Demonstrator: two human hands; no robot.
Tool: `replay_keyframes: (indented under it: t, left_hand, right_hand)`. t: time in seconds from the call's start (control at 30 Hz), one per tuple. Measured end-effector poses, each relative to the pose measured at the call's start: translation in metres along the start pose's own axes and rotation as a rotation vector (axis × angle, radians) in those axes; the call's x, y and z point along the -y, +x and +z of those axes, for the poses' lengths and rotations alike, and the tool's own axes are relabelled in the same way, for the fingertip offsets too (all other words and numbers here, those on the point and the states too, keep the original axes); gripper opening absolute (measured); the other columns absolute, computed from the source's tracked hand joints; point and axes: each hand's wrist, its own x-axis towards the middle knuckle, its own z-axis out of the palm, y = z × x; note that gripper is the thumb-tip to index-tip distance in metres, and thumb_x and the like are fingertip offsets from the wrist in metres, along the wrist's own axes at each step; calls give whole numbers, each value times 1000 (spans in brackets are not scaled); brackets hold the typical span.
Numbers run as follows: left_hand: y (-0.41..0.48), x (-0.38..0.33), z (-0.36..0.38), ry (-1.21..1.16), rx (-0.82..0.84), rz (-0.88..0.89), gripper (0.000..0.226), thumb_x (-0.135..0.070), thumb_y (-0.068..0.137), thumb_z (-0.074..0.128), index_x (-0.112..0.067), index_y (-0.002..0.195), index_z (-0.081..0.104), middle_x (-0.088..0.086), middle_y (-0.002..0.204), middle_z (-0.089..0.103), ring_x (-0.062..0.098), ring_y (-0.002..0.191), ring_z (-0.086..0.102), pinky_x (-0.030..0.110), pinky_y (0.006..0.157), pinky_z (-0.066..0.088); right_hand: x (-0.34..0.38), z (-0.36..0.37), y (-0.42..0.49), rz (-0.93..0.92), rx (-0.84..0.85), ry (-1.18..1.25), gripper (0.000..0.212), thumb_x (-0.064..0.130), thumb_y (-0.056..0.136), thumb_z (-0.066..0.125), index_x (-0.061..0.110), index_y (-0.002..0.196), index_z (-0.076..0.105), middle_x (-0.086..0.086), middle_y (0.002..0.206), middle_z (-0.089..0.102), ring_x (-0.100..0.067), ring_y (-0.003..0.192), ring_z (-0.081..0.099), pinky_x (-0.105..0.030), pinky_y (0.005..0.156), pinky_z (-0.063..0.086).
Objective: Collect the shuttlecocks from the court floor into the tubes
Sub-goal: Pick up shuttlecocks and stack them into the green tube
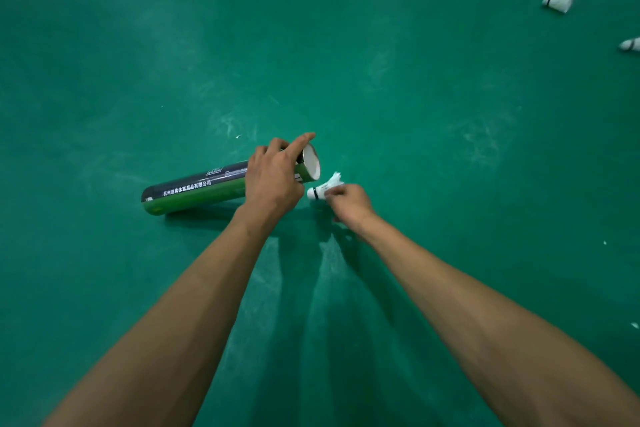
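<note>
At tube (194, 189) mouth, 2 adjacent hands (273, 180) (349, 204)

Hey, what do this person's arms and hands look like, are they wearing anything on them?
The left forearm and right forearm are bare down to the picture's bottom edge; no sleeves show. The left hand and right hand have no gloves. No watch, bracelet or ring is visible on the wrists or the fingers in view, and neither arm shows markings.

Green court floor (415, 80) bears four shuttlecocks (559, 1) at far right.
</note>
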Motion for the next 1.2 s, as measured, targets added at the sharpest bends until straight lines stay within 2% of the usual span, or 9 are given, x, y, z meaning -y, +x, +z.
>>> replay_keyframes:
  t: [0.2, 0.43, 0.57, 0.67, 0.83, 0.9, 1.0, 1.07, 1.2]
  left_hand:
    - [18, -3, -18, -100, -25, -39, 94, -8, 77, 74, -44, 155, 34, 6, 128, 56, 33, 109, 50, 42, 97, 41]
    - [53, -41, -51, -283, -79, -56, 86, -13, 82, 72, -47, 152, 35, 6, 126, 56, 35, 114, 51, 42, 97, 41]
    - [61, -75, -65, -396, -111, 23, 82, -16, 83, 69, -44, 152, 36, 8, 126, 56, 37, 113, 52, 43, 97, 42]
    - [66, -101, -72, -437, -120, 92, 85, -15, 82, 71, -44, 153, 35, 8, 128, 56, 37, 113, 52, 42, 96, 42]
    - [69, -144, -77, -484, -108, 253, 74, -20, 87, 64, -45, 152, 38, 8, 126, 56, 37, 109, 54, 42, 95, 42]
    - [69, -147, -78, -481, -112, 254, 76, -20, 87, 65, -46, 152, 37, 7, 125, 57, 36, 108, 54, 41, 94, 42]
    - [69, -132, -79, -467, -131, 223, 74, -21, 88, 59, -47, 153, 36, 7, 124, 57, 37, 107, 53, 42, 94, 42]
    - [69, -117, -78, -457, -134, 185, 74, -21, 87, 61, -47, 153, 38, 7, 124, 57, 37, 107, 53, 41, 93, 41]
    - [71, -98, -80, -401, -118, 139, 95, -21, 73, 84, -48, 153, 37, 5, 127, 57, 36, 112, 54, 41, 95, 43]
  right_hand:
    - [68, -62, -21, -224, -370, 285, 22, 26, 74, 56, 33, 70, 76, 3, 64, 69, -20, 68, 60, -53, 77, 57]
    - [130, -90, -60, -479, -297, 77, 23, 16, 78, 59, 31, 73, 76, -7, 82, 77, -37, 83, 69, -53, 77, 59]
    - [152, -112, -79, -506, -287, -54, 17, 17, 81, 65, 30, 84, 54, 4, 77, 69, -21, 71, 63, -47, 71, 60]
    - [156, -138, -95, -500, -347, -62, 14, 20, 91, 63, 25, 96, 52, 6, 83, 72, -15, 74, 62, -48, 72, 61]
    - [154, -176, -102, -394, -254, -361, 60, 37, 86, 63, 21, 141, 44, -4, 135, 66, -21, 125, 60, -43, 109, 45]
    - [159, -182, -95, -409, -226, -399, 60, 44, 80, 57, 21, 135, 53, -3, 128, 68, -22, 119, 62, -40, 104, 47]
    - [161, -177, -87, -503, -210, -603, 24, 40, 98, 52, 18, 105, 60, -4, 98, 63, -25, 92, 57, -33, 76, 39]
    - [162, -167, -88, -602, -211, -636, 32, 50, 99, 48, 21, 90, 57, -1, 88, 61, -24, 83, 55, -31, 71, 36]
    - [160, -166, -77, -719, -322, -245, 30, 36, 98, 57, 15, 91, 76, 5, 71, 68, -20, 68, 68, -43, 63, 60]
